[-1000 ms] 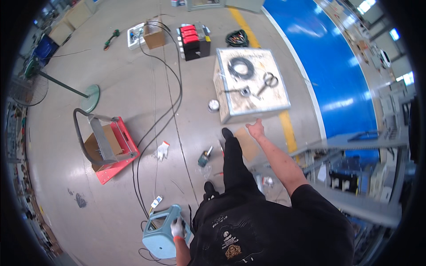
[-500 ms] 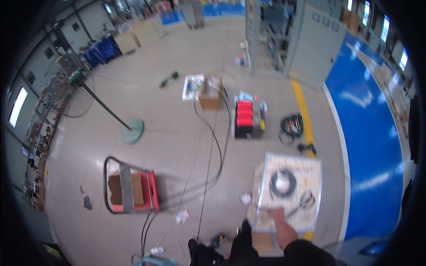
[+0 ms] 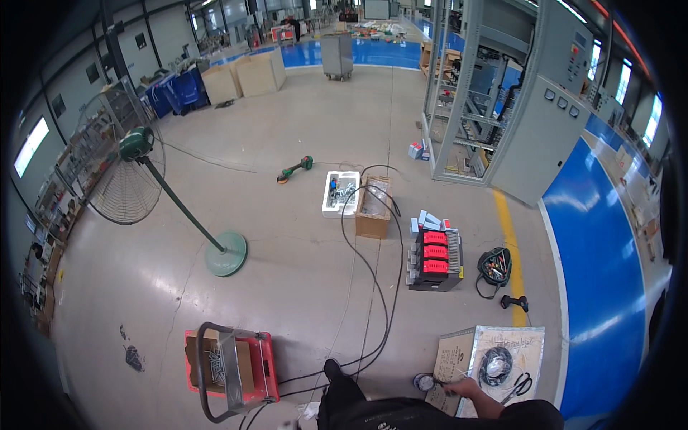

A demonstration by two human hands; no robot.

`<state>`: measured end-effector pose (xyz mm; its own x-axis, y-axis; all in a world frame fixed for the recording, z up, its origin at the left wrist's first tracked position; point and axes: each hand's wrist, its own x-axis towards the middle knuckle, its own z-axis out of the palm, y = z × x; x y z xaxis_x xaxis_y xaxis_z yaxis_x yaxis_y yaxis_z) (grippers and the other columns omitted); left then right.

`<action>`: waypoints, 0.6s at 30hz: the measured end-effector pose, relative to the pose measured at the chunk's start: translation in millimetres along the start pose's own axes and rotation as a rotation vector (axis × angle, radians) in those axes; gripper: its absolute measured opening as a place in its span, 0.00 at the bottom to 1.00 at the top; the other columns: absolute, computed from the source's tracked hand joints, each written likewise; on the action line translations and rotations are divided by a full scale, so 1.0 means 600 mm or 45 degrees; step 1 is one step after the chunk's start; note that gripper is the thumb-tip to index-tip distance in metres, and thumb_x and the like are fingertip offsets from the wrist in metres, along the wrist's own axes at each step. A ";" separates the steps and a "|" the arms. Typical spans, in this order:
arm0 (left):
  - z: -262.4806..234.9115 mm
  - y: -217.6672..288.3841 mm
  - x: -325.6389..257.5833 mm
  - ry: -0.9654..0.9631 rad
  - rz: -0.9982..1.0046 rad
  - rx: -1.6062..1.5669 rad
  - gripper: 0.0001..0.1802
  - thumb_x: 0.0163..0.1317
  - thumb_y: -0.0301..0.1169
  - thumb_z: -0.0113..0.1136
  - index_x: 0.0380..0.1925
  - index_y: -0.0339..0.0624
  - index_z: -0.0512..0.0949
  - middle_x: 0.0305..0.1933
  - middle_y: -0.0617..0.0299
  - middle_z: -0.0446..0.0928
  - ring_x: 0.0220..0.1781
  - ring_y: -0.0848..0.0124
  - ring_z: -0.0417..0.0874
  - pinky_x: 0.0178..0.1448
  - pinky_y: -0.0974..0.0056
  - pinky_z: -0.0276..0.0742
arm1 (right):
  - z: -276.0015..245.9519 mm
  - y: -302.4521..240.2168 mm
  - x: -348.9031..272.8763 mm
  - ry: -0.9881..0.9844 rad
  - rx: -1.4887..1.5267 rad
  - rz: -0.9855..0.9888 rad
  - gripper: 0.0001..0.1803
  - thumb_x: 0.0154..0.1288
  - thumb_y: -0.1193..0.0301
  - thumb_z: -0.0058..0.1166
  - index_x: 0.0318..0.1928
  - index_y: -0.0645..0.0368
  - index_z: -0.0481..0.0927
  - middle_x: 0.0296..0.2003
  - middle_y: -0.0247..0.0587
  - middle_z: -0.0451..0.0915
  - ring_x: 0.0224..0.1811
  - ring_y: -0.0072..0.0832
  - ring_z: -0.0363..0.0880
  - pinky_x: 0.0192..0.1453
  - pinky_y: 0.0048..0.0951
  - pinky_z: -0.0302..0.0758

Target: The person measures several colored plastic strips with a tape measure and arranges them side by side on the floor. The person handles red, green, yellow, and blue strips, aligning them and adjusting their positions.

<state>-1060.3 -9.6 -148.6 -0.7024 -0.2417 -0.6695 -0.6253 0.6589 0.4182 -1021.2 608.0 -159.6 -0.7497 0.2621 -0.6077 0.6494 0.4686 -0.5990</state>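
Observation:
My right hand (image 3: pixel 464 388) reaches in from the lower right, over the left edge of a cardboard box (image 3: pixel 453 358) with a pale board (image 3: pixel 529 351) on top. Its fingers are closed around a thin dark thing, too small to make out, which points toward a small round tub (image 3: pixel 423 382) on the floor beside the box. On the board lie a coil of dark cable (image 3: pixel 506 356) and, nearer me, black-handled scissors (image 3: pixel 524 380). My left hand is out of view.
A red trolley (image 3: pixel 269 369) carries an open carton at left. Black cables (image 3: pixel 388 315) cross the floor ahead. Beyond the box are a cordless drill (image 3: pixel 514 302), a tool bag (image 3: pixel 494 266) and a red-and-black electrical unit (image 3: pixel 435 269). A standing fan (image 3: pixel 226 254) and an open cabinet (image 3: pixel 527 143) stand farther off.
My view has tilted up, showing more of the hall. My right hand has shifted toward the box's left edge, closer to the round tub. The cable coil and scissors still lie on the board.

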 end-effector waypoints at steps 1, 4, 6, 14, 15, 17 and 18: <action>-0.034 0.070 0.058 0.240 0.337 0.208 0.21 0.72 0.44 0.55 0.51 0.38 0.82 0.41 0.43 0.86 0.40 0.50 0.87 0.47 0.53 0.80 | 0.011 -0.096 0.034 -0.017 -0.113 0.190 0.38 0.41 0.35 0.71 0.30 0.63 0.88 0.29 0.50 0.86 0.33 0.37 0.86 0.42 0.34 0.82; -0.137 0.317 0.200 0.157 0.504 -0.620 0.19 0.68 0.39 0.64 0.49 0.35 0.83 0.48 0.50 0.87 0.51 0.61 0.87 0.58 0.59 0.80 | 0.031 -0.432 0.137 -0.105 -0.304 0.273 0.46 0.43 0.32 0.68 0.46 0.65 0.87 0.47 0.60 0.86 0.50 0.48 0.86 0.54 0.43 0.82; -0.195 0.485 0.252 0.059 0.834 -0.640 0.21 0.68 0.38 0.65 0.55 0.34 0.81 0.51 0.49 0.86 0.54 0.64 0.86 0.61 0.60 0.79 | 0.036 -0.655 0.186 -0.078 -0.299 0.033 0.52 0.44 0.31 0.69 0.48 0.73 0.83 0.45 0.64 0.86 0.50 0.53 0.86 0.54 0.44 0.81; -0.314 0.975 0.389 -0.550 0.405 -0.814 0.31 0.71 0.41 0.63 0.67 0.34 0.72 0.57 0.54 0.81 0.52 0.69 0.84 0.51 0.63 0.86 | 0.028 -1.141 0.432 -0.172 -0.444 -0.222 0.44 0.50 0.44 0.67 0.54 0.73 0.72 0.41 0.65 0.85 0.48 0.58 0.85 0.52 0.52 0.81; -0.327 1.016 0.424 -0.538 0.469 -0.911 0.32 0.70 0.42 0.64 0.67 0.34 0.72 0.56 0.53 0.82 0.52 0.69 0.84 0.48 0.63 0.87 | 0.018 -1.169 0.484 -0.221 -0.487 -0.317 0.45 0.51 0.44 0.68 0.55 0.71 0.73 0.41 0.63 0.85 0.47 0.58 0.85 0.51 0.51 0.81; -0.363 1.092 0.501 -0.487 0.238 -1.098 0.26 0.70 0.41 0.63 0.61 0.34 0.76 0.47 0.55 0.84 0.45 0.70 0.85 0.40 0.65 0.84 | -0.016 -1.226 0.596 -0.284 -0.439 -0.608 0.46 0.53 0.42 0.69 0.58 0.68 0.74 0.37 0.54 0.86 0.41 0.53 0.86 0.47 0.47 0.81; -0.386 1.127 0.540 -0.551 0.224 -1.328 0.24 0.70 0.40 0.62 0.58 0.34 0.78 0.43 0.57 0.84 0.41 0.71 0.85 0.36 0.66 0.82 | -0.038 -1.258 0.653 -0.325 -0.418 -0.732 0.46 0.53 0.41 0.70 0.60 0.65 0.75 0.33 0.48 0.86 0.36 0.49 0.86 0.43 0.44 0.81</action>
<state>-1789.2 192.3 59.5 -0.7585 0.1947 -0.6219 -0.6496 -0.3020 0.6978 -1808.0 376.2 66.3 -0.8825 -0.2902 -0.3700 0.0578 0.7139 -0.6978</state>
